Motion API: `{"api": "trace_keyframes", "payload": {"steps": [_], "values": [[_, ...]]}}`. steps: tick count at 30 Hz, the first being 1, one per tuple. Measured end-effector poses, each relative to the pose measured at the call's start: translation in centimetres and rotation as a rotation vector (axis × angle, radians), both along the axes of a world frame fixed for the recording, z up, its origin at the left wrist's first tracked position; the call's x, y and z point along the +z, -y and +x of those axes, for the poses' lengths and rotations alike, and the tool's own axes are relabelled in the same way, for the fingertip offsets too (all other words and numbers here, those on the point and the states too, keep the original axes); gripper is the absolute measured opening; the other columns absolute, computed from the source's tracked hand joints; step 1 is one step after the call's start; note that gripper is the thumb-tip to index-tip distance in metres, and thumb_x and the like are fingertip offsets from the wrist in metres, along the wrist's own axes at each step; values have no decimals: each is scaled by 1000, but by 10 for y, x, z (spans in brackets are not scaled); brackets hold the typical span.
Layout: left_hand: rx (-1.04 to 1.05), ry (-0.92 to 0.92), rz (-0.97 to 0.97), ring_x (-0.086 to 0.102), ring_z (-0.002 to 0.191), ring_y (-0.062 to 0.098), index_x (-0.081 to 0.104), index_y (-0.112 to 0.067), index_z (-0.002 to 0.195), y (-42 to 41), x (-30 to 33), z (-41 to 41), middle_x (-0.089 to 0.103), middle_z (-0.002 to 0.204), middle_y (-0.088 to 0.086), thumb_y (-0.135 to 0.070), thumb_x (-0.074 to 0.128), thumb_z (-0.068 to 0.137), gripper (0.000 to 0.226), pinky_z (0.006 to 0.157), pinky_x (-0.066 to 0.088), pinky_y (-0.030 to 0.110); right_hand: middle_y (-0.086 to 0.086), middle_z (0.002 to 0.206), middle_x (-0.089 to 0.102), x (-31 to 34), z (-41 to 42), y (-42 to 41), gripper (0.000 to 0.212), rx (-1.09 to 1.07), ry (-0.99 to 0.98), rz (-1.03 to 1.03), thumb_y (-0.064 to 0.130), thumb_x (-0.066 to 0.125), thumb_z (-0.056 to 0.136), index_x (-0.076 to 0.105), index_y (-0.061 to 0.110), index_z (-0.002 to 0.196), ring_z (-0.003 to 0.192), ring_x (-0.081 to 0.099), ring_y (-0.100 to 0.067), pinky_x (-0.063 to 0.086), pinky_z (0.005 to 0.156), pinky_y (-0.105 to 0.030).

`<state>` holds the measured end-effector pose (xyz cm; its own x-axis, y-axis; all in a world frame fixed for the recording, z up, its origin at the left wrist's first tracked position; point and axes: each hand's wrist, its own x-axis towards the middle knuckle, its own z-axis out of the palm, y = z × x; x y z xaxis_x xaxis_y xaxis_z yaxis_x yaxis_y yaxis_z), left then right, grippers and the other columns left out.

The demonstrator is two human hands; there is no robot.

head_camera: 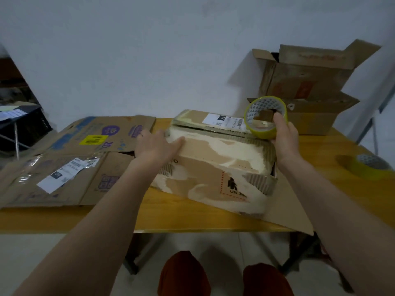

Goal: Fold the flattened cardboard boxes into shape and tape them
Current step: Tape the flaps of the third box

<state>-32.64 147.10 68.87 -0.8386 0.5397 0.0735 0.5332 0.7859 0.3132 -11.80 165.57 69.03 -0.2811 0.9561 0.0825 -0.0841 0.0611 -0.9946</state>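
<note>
Taping stage on one folded box: left hand presses flat, right hand grip holds tape roll. Flattened cardboard at 9 o'clock remains unfolded; shaped boxes stand at 1 o'clock

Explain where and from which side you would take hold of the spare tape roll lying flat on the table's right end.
Grip the spare tape roll across its ring wall, fingers through the upward-facing hole, thumb outside. Come from above: it lies flat on the table with nothing over it.

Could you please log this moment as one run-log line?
left hand: pressing box | right hand: holding tape roll | taping: pending
</note>
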Motion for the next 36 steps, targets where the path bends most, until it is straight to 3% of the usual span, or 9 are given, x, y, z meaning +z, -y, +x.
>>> {"api": "trace_keyframes", "payload": {"steps": [3, 9, 11, 13, 17, 20, 27, 31, 36], "values": [[-67, -106, -158, 52, 116, 34, 45, -7, 134, 19, 16, 26, 51, 130, 16, -71, 37, 89, 80, 85, 45, 41, 0, 140, 47, 6, 11, -1, 83, 53, 53, 4, 70, 49, 74, 42, 20, 140, 126, 46, -20, 37, 107, -46], [-190, -140, -454, 56, 80, 19, 61, -10, 89, 48, 55, 64, 57, 80, -2, -75, 40, 86, 69, 71, 40, 30, 4, 117, 50, 16, 25, -4, 45, 146, 130, 15, 44, 45, 97, 46, 17, 133, 107, 48, -14, 40, 90, -32], [-149, -249, -288, 52, 89, 22, 59, -13, 98, 47, 62, 72, 57, 95, 1, -68, 51, 86, 56, 71, 36, 31, 2, 127, 48, 23, 27, 2, 57, 177, 150, 15, 51, 48, 93, 44, 15, 137, 114, 48, -15, 40, 94, -34], [-172, -228, 102, 52, 100, 21, 56, -15, 115, 36, 57, 83, 56, 111, 2, -54, 64, 85, 50, 75, 38, 32, 2, 136, 47, 28, 29, 6, 72, 195, 185, 28, 61, 51, 85, 41, 15, 140, 124, 46, -18, 38, 104, -40], [-399, 210, 506, 46, 128, 17, 38, -16, 144, -2, 33, 106, 47, 141, 0, -32, 77, 80, 76, 104, 42, 36, 7, 119, 56, 38, 31, 11, 48, 208, 195, 134, 54, 48, 91, 52, 18, 123, 117, 48, -17, 36, 107, -40], [-399, 529, 646, 42, 135, 18, 30, -12, 149, -29, 24, 118, 41, 150, 3, -18, 77, 82, 83, 107, 41, 33, -1, 134, 54, 44, 31, 16, 65, 223, 173, 157, 61, 51, 85, 51, 18, 134, 123, 50, -20, 38, 107, -45], [-345, 720, 1003, 69, 98, 16, 67, -11, 113, -52, 20, 142, 73, 105, 5, -7, 78, 77, 38, 91, 55, 40, -9, 109, 67, 50, 17, 26, 28, 228, 40, 90, 43, 54, 93, 61, 19, 105, 93, 67, -22, 57, 74, -37], [-202, 740, 1151, 72, 87, 22, 69, -14, 84, -48, 17, 141, 74, 89, 10, -8, 77, 80, 10, 87, 57, 41, -9, 111, 67, 47, 12, 37, 42, 213, -18, 56, 46, 58, 90, 60, 12, 115, 95, 68, -24, 59, 76, -42], [-250, 713, 1181, 66, 74, 18, 63, -14, 77, -36, 15, 134, 70, 79, 7, -7, 70, 86, 14, 85, 57, 42, -3, 115, 63, 49, 4, 55, 36, 235, -132, -29, 52, 47, 94, 59, 21, 109, 103, 62, -18, 54, 86, -41]]}}
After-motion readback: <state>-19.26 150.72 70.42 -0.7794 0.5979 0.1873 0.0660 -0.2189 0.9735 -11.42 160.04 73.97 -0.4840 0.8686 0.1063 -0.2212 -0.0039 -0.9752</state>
